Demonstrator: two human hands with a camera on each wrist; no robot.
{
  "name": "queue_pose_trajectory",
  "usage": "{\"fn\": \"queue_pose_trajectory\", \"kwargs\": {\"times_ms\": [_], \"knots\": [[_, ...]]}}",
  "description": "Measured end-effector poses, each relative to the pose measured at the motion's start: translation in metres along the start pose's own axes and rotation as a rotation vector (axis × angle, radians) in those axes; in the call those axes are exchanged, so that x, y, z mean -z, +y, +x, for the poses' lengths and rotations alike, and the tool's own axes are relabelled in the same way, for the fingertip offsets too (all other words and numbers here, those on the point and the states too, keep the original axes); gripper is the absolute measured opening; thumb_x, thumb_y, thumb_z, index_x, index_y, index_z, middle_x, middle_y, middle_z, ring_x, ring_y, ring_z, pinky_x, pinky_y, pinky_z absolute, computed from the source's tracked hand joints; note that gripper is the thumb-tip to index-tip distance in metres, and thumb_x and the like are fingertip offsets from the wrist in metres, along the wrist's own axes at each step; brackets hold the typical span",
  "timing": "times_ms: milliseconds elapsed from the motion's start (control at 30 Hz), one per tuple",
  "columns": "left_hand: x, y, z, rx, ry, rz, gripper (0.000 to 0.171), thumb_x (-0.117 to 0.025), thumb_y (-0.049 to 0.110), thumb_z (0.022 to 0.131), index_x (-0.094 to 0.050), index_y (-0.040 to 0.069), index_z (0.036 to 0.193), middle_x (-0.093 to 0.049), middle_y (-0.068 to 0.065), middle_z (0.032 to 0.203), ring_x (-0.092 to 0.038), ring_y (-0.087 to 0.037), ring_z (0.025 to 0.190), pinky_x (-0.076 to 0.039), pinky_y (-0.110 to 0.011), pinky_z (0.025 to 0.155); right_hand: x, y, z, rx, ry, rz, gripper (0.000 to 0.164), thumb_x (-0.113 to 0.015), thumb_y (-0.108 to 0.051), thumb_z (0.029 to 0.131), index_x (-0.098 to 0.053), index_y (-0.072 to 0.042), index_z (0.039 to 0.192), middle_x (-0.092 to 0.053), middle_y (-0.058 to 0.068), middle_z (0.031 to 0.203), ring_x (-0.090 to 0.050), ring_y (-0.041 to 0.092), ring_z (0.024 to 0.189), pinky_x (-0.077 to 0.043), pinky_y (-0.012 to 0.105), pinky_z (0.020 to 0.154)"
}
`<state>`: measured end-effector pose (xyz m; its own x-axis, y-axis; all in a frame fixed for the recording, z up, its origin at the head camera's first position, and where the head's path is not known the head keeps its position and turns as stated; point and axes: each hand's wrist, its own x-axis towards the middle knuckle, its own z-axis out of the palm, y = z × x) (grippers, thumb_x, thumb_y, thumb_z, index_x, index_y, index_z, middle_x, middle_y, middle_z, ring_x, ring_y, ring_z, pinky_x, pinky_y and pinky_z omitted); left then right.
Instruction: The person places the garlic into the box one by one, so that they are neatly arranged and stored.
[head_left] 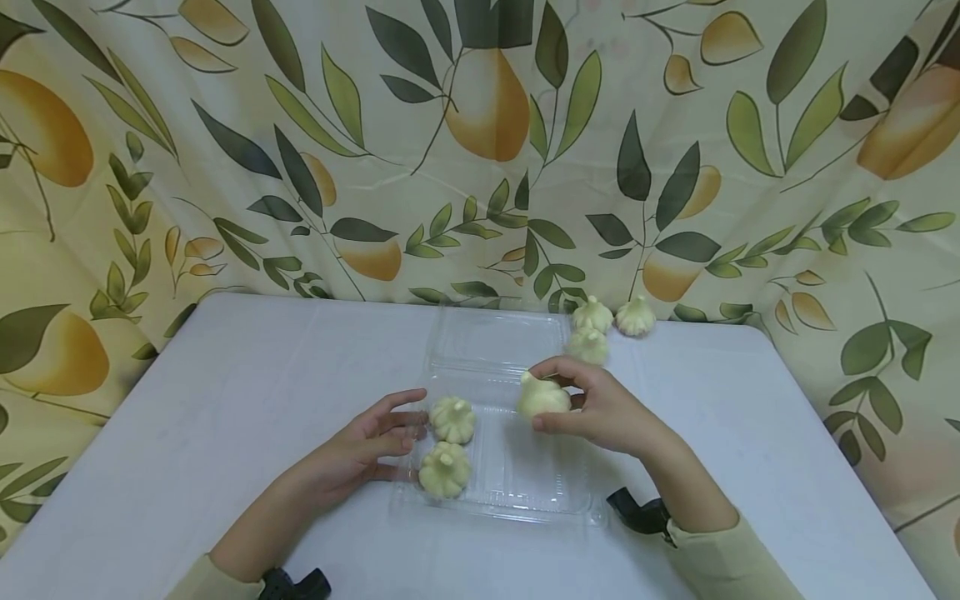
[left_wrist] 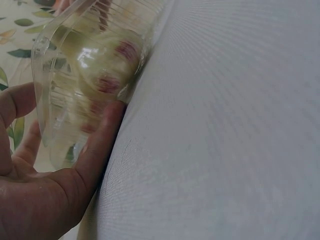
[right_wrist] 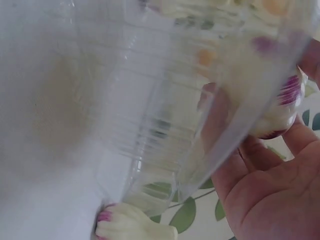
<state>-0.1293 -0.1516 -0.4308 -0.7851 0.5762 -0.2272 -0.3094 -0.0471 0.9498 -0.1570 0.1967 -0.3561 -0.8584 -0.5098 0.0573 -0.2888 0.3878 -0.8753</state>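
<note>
A clear plastic clamshell box point(head_left: 517, 504) lies opened on the table, its lid point(head_left: 495, 337) folded back to the far side. Along its left side stand two garlic bulbs point(head_left: 453, 419), one nearer than the other; their purple-streaked skin shows through the wall in the left wrist view. My left hand point(head_left: 375, 446) rests against the box's left wall with fingers spread and loosely extended. Above the right part of the box, my right hand point(head_left: 596, 404) holds another garlic bulb point(head_left: 543, 398) between thumb and fingers. The right wrist view shows this bulb point(right_wrist: 285, 112) partly behind the clear plastic.
Three more garlic bulbs point(head_left: 635, 317) stand near the table's back edge, right of the lid. White cloth covers the table point(head_left: 262, 375). A fruit-patterned curtain point(head_left: 480, 192) hangs behind it. Black wrist-camera mounts point(head_left: 637, 510) sit on both wrists.
</note>
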Motion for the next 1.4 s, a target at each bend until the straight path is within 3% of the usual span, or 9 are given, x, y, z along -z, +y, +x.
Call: {"fn": "queue_pose_trajectory", "kwargs": {"times_ms": [500,833,1400], "knots": [[0.000,0.001,0.000,0.007,0.012,0.007,0.069,-0.057,0.008,0.098,-0.025,0.022,0.158,-0.029,-0.019,0.157,-0.033,-0.037,0.141,-0.051,-0.052,0.096,-0.015,0.003,0.002,0.002,-0.079,0.005,0.046,-0.085,-0.018,0.078,-0.065,-0.015,0.119,-0.061,0.005,0.117,-0.055,0.030,0.104,-0.055,0.034,0.082],[0.000,0.000,0.000,-0.009,-0.005,-0.007,0.070,-0.056,0.006,0.098,-0.024,0.021,0.158,-0.028,-0.020,0.157,-0.031,-0.038,0.141,-0.052,-0.053,0.096,-0.023,0.006,0.004,0.027,-0.109,-0.027,0.044,-0.086,-0.021,0.077,-0.065,-0.020,0.116,-0.063,-0.001,0.115,-0.058,0.024,0.103,-0.054,0.039,0.082],[0.000,0.002,0.001,0.005,0.001,0.003,0.070,-0.057,0.009,0.098,-0.023,0.021,0.158,-0.027,-0.019,0.158,-0.031,-0.038,0.142,-0.051,-0.052,0.096,-0.037,0.004,0.002,0.057,-0.158,-0.072,0.045,-0.086,-0.023,0.077,-0.065,-0.022,0.116,-0.064,-0.005,0.114,-0.057,0.016,0.102,-0.053,0.037,0.082]]}}
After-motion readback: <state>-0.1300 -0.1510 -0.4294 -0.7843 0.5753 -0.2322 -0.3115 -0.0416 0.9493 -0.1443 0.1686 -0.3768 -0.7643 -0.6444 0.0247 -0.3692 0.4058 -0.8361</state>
